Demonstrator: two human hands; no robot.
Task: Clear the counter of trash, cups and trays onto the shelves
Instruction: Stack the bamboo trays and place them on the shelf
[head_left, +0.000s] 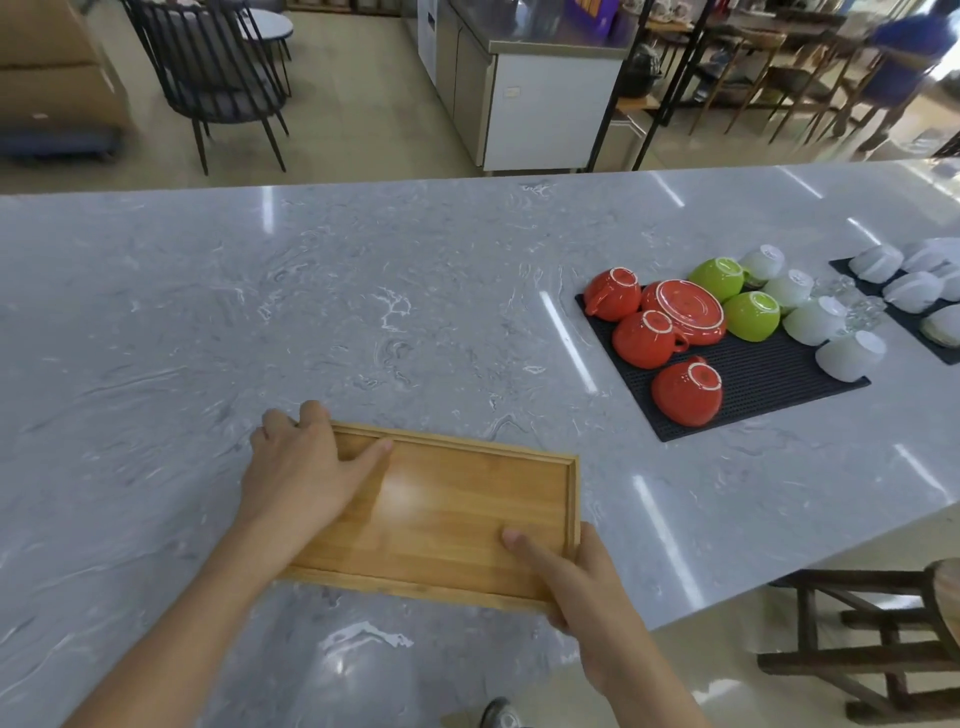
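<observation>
**Wooden tray held at both ends on the marble worktop**

Wooden and empty, the rectangular tray (447, 514) lies near the front edge of the grey marbled worktop (260, 312), just ahead of us. We note both hands on it. Our left hand (301, 467) closes over the far left corner: the fingers curl over the outer rim and the thumb lies flat on the tray's inner face. Our right hand (576, 577) grips the near right corner, thumb pressed on the inner face, remaining fingers wrapped under or behind the rim, where we cannot see them. Whether the tray rests on the worktop or is slightly raised, we cannot tell.

To the right, well apart from the tray, a black ribbed mat (769, 384) carries inverted crockery. We count three red cups (685, 400) upside down, one red saucer (683, 310) leaning among them, two green cups (752, 316) and several white cups (849, 356) beyond, all bottoms up. Some clear glassware (857, 306) sits at the mat's far right edge, too blurred to describe. A second dark mat (930, 332) further right holds more white cups.

Beyond the worktop we record a dark spindle-back chair (208, 73) and a steel-topped cabinet (540, 93). A wooden stool (883, 639) stands below the worktop's right end.
</observation>
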